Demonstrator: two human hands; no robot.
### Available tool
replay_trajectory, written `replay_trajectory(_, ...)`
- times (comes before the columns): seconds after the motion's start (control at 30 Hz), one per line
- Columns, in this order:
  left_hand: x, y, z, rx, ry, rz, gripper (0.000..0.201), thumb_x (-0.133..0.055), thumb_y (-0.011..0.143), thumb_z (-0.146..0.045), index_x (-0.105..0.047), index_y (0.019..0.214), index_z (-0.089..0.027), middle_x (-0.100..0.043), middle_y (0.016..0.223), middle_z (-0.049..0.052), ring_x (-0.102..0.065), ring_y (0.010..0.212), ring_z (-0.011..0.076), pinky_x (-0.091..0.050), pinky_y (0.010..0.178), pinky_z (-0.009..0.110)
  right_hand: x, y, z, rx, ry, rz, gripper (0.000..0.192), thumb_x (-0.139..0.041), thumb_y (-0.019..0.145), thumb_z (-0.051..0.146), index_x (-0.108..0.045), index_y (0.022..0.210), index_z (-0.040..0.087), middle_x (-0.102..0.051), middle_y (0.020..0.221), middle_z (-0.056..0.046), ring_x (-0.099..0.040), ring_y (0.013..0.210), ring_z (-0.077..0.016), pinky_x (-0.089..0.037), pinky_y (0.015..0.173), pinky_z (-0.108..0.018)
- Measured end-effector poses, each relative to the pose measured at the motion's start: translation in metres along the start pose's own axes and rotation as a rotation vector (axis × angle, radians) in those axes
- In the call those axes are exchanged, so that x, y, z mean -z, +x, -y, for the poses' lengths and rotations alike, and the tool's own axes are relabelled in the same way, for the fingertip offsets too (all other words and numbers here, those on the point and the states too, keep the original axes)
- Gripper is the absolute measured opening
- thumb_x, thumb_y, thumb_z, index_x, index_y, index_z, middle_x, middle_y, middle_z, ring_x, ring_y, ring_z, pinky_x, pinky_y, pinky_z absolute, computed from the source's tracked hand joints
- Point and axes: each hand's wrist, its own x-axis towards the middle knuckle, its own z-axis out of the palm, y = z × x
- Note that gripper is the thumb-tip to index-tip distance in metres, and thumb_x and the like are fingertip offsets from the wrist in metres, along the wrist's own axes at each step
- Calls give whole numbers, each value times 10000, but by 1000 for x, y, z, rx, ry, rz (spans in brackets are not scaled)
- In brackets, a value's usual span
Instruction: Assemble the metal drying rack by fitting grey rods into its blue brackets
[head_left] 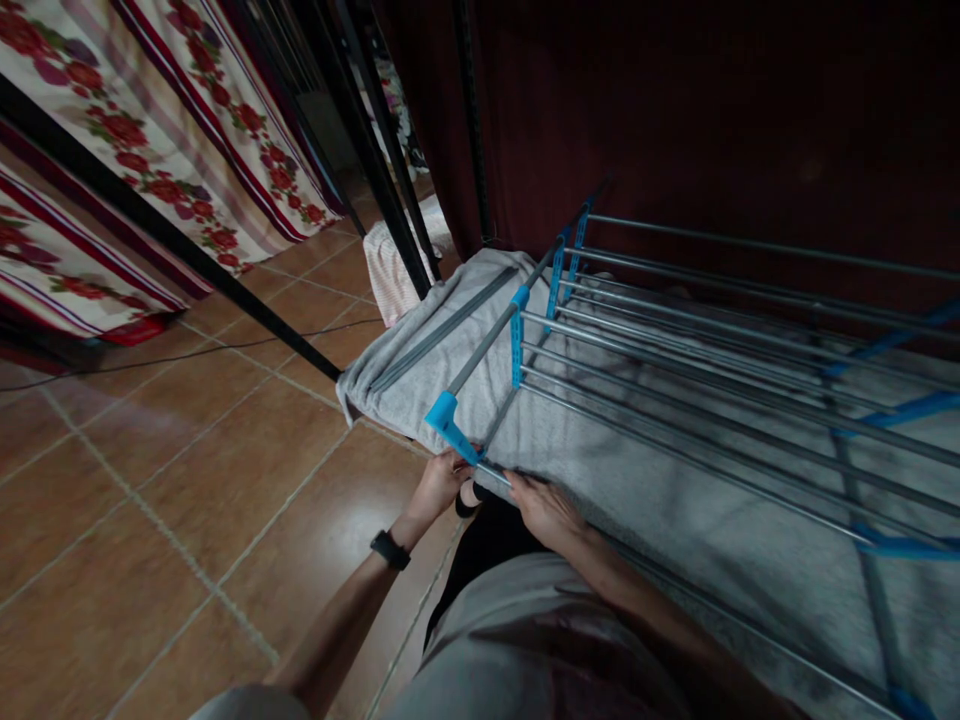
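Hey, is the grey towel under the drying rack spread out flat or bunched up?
Spread out flat: the grey towel lies smooth beneath the drying rack, only its left edge slightly curled. Both hands grip the rack's near corner.

The left hand (439, 482) gripped the near corner of a drying rack (675, 390) just below its blue corner joint (444, 415), while the right hand (541, 505) closed over the nearest grey rail beside it; a black watch (390, 549) sat on the left wrist. The rack's grey rails and blue clips lay over a pale grey towel (420, 375) spread beneath them. To the left were terracotta floor tiles (187, 480), a slanting black pole (165, 235) and floral curtains (150, 110), with a dark red curtain (712, 110) behind the rack.
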Motion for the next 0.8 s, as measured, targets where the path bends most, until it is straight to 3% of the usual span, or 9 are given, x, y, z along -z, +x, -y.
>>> replay_trajectory(0.33, -10, -6, 7, 62, -27, -32, 324, -652, 810, -236, -699, 1124, -175, -753, 1104, 106, -726, 1000, 269, -589, 897, 409, -5, 1, 0, 14, 41, -48, 432, -339, 1036, 284, -500, 1437, 270, -677, 1260, -61, -656, 1071, -188, -485, 908, -291)
replay_trajectory(0.43, -10, -6, 12, 44, -28, -22, 307, -652, 832, -276, -703, 1121, -184, -756, 1083, 103, -722, 1002, 263, -586, 903, 404, 0, 6, -1, 22, 53, -121, 395, -347, 1042, 320, -561, 1370, 269, -655, 1264, -59, -634, 1088, -175, -484, 927, -282)
replay_trajectory(0.63, -6, -4, 19, -25, -15, 9, 300, -657, 856, -316, -713, 1135, -220, -743, 1133, 96, -716, 1007, 265, -584, 911, 416, 39, 47, -30, -46, -26, -449, 446, -358, 1002, 191, -520, 1418, 180, -541, 1413, -107, -457, 1319, -204, -353, 1146, -351)
replay_trajectory(0.8, 1, 2, 29, -70, -44, 93, 263, -641, 878, -346, -733, 1092, -226, -721, 1207, 107, -694, 1092, 276, -566, 958, 427, 73, 102, -52, -85, -98, -434, 561, -354, 952, 111, -399, 1511, 125, -449, 1528, -124, -382, 1413, -219, -300, 1187, -371)
